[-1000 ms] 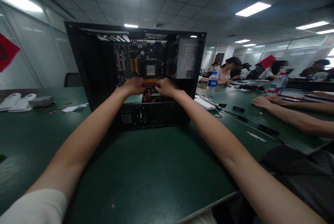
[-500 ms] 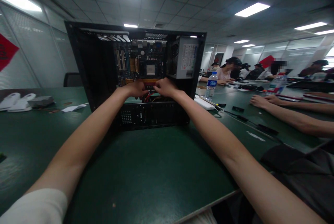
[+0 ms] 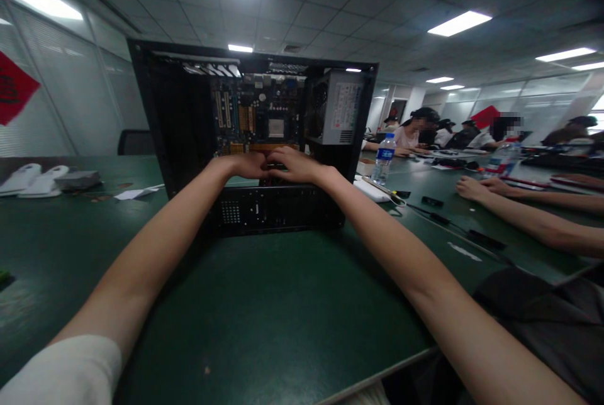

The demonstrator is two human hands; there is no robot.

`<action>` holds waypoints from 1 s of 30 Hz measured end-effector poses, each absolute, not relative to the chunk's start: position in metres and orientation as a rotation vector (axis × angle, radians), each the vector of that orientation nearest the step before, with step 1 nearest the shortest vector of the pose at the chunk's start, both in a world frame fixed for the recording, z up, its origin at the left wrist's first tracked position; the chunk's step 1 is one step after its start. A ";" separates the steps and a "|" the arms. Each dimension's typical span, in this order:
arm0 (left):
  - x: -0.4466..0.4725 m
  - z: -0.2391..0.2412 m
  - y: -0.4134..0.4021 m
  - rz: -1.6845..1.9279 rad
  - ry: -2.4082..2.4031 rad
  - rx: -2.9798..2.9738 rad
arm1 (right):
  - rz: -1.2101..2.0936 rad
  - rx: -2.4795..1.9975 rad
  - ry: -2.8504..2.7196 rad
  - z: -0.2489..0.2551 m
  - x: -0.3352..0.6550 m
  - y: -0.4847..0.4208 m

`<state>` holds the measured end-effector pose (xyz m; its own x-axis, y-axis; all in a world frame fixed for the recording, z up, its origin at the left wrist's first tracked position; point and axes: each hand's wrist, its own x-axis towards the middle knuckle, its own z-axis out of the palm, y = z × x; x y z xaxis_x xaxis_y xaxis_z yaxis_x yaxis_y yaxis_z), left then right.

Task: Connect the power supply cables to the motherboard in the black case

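An open black computer case stands on the green table, showing its motherboard and a grey power supply. My left hand and my right hand are both inside the case, just below the motherboard, and touch each other at the fingertips. The fingers of both are curled and pressed together around something small between them. What they hold is hidden by the hands.
A water bottle and a white flat box stand right of the case. Another person's forearms lie on the table at right, beside black cables. White objects sit at far left. Other people sit in the background.
My hands have come together from slightly apart and now meet, covering the red and yellow wires that showed between them. The view shifted a little.
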<state>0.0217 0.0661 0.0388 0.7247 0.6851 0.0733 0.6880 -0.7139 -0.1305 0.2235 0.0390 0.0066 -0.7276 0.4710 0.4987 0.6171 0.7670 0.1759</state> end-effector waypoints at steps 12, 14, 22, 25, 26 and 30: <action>0.029 0.041 0.057 -0.141 -0.919 -2.883 | -0.295 -0.962 -2.559 0.008 0.224 0.038; 0.029 0.041 0.055 -0.138 -0.907 -2.826 | -0.200 -1.022 -2.560 0.007 0.223 0.037; 0.028 0.041 0.054 -0.161 -0.923 -2.840 | 0.048 -1.176 -2.423 0.003 0.226 0.041; 0.026 0.041 0.057 -0.160 -1.000 -2.903 | 0.173 -1.255 -2.406 0.004 0.227 0.039; 0.025 0.042 0.058 -0.164 -1.023 -2.922 | 0.215 -1.290 -2.407 0.005 0.227 0.038; 0.022 0.044 0.062 -0.216 -1.044 -2.961 | 0.273 -1.461 -2.425 0.005 0.226 0.037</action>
<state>0.0223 0.0619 0.0437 0.7704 0.6246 0.1275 0.6239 -0.7799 0.0509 0.2260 0.0367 0.0052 -0.4397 0.8850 0.1533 0.8287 0.4655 -0.3107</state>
